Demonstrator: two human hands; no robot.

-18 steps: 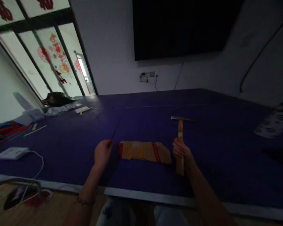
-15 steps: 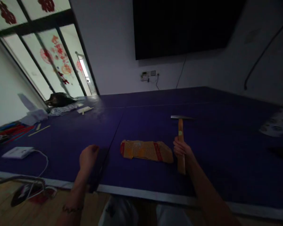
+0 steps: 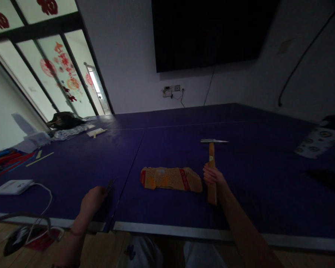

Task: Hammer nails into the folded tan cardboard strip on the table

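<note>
My right hand (image 3: 214, 175) is wrapped round the wooden handle of a hammer (image 3: 211, 152). The hammer stands out ahead of the fist, its narrow metal head at the far end. Left of it lies a flat, tan, patterned piece (image 3: 170, 179) with red bands and orange patches, whose kind I cannot make out. My left hand (image 3: 92, 202) is low over the table, left of the seam, with its fingers pinched together. Thin metal pieces that look like nails (image 3: 111, 185) poke out from the fingertips.
The purple table (image 3: 162, 208) has a pale front edge and a seam. At left are a white box with a cable (image 3: 13, 187), coloured sticks (image 3: 12, 160) and a black bag (image 3: 65, 120). A patterned cylinder (image 3: 318, 139) stands at right. A dark screen (image 3: 209, 33) hangs behind.
My left hand has moved down and to the left, and the thin metal pieces now show at its fingertips. My right hand still grips the hammer. The view has shifted slightly.
</note>
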